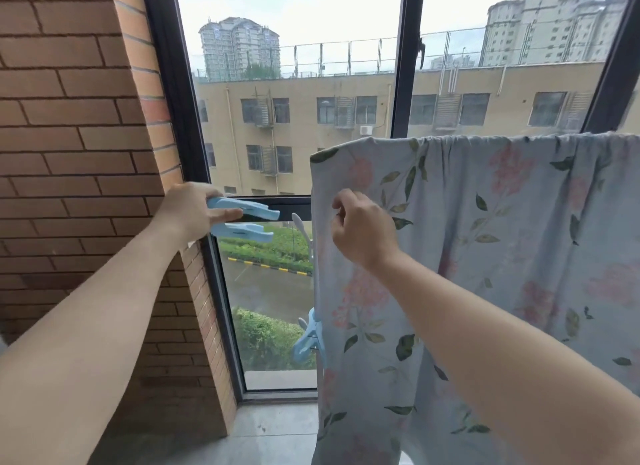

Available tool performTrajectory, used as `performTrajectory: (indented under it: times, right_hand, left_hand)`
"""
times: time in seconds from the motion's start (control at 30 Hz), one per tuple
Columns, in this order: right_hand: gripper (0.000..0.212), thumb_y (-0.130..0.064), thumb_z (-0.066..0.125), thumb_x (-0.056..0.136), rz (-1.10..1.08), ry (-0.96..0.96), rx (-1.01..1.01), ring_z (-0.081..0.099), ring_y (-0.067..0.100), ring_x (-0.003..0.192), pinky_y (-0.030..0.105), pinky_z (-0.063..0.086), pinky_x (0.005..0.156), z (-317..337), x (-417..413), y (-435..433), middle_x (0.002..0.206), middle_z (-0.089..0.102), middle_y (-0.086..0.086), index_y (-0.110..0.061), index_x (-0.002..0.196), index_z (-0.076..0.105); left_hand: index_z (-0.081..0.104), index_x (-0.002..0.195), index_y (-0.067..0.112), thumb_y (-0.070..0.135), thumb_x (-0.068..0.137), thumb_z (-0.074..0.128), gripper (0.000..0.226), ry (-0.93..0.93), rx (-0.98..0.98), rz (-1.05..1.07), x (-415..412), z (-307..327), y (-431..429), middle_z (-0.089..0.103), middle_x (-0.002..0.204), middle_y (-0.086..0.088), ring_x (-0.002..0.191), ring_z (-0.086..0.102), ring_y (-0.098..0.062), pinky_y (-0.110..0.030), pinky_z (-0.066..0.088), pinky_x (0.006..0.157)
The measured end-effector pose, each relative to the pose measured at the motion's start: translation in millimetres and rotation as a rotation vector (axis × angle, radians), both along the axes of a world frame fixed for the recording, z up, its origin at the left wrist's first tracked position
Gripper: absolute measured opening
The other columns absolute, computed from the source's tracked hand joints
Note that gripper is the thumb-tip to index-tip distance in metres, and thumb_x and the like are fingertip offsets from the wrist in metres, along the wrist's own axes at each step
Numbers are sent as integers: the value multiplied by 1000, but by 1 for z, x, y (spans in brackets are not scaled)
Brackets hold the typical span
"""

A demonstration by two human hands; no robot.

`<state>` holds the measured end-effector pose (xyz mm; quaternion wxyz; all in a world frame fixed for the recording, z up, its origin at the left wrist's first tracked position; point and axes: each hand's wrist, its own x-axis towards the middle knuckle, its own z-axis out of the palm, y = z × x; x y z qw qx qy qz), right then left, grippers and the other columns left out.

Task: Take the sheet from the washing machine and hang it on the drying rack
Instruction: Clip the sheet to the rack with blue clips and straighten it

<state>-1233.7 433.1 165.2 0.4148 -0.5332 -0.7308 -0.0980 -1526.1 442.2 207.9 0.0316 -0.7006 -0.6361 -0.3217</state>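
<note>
A pale blue sheet [485, 243] with pink flowers and green leaves hangs over the top bar of the drying rack, which it hides, and falls to the floor. My left hand [192, 208] grips a large light-blue clothes peg [249, 219] with its jaws spread, held to the left of the sheet's edge. My right hand [360, 229] pinches the sheet near its left edge, a little below the top. A second blue peg [308, 340] is clipped lower down on the left edge.
A brick wall [76, 153] stands close on the left. A dark-framed window [403, 84] fills the space behind the sheet. A white part of the rack [304, 232] pokes out beside the sheet's left edge. Grey floor [273, 433] lies below.
</note>
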Motion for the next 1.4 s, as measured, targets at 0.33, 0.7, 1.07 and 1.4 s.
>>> performTrajectory:
  times: [0.33, 0.7, 1.07, 1.4]
  right_hand:
    - [38, -17, 55, 83, -82, 145, 113, 52, 32, 109, 47, 43, 94, 79, 39, 8, 116, 52, 11, -13, 121, 49]
    - [64, -21, 61, 86, -147, 221, 80, 40, 32, 129, 45, 31, 111, 99, 107, 10, 135, 40, 13, -13, 143, 33]
    - [68, -23, 59, 85, -160, 108, 41, 38, 31, 131, 45, 31, 110, 99, 141, 20, 136, 39, 11, -16, 146, 30]
    - [65, -26, 56, 88, -190, 57, -2, 36, 31, 132, 45, 29, 111, 92, 159, 37, 137, 39, 10, -17, 147, 31]
  left_hand:
    - [70, 117, 12, 44, 77, 80, 52, 225, 415, -296, 111, 146, -27, 72, 107, -7, 91, 63, -17, -24, 41, 84]
    - [72, 114, 21, 43, 70, 86, 51, 481, 240, -360, 242, 191, 6, 71, 111, 5, 99, 65, -16, -34, 54, 91]
    - [73, 112, 23, 46, 72, 84, 48, 602, 27, -305, 294, 196, 48, 67, 112, 8, 104, 60, -16, -33, 49, 93]
    - [73, 113, 25, 49, 75, 81, 46, 687, -106, -281, 313, 203, 66, 62, 97, 13, 96, 60, -16, -40, 50, 98]
